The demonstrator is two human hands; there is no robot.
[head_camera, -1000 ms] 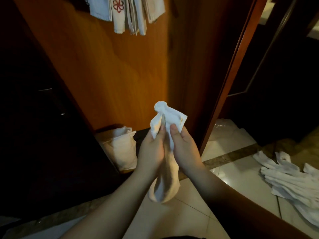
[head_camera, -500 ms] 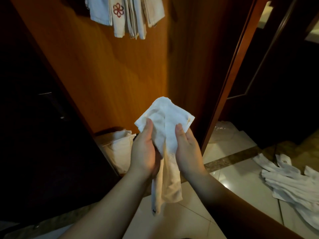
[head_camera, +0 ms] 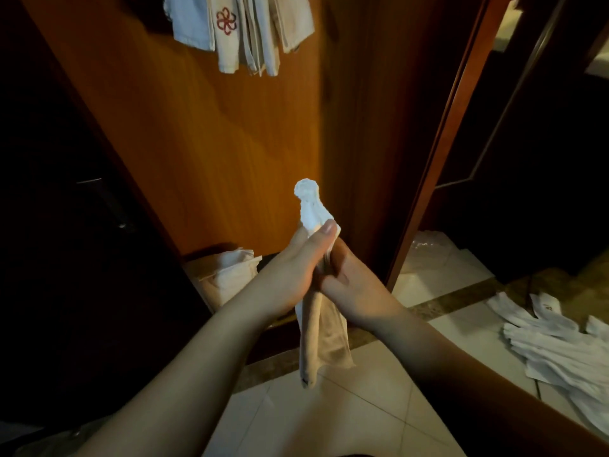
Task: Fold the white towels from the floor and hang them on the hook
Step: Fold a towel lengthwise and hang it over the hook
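Both hands, left hand (head_camera: pixel 290 272) and right hand (head_camera: pixel 354 288), clasped a bunched white towel (head_camera: pixel 318 328) before the wooden door (head_camera: pixel 230 143); loose towels (head_camera: pixel 560 344) lay rightward on the tiled floor (head_camera: pixel 346 417).

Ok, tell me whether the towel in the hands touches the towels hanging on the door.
Apart. The head view shows the held towel ending well below the hanging towels, with bare wooden door between them.
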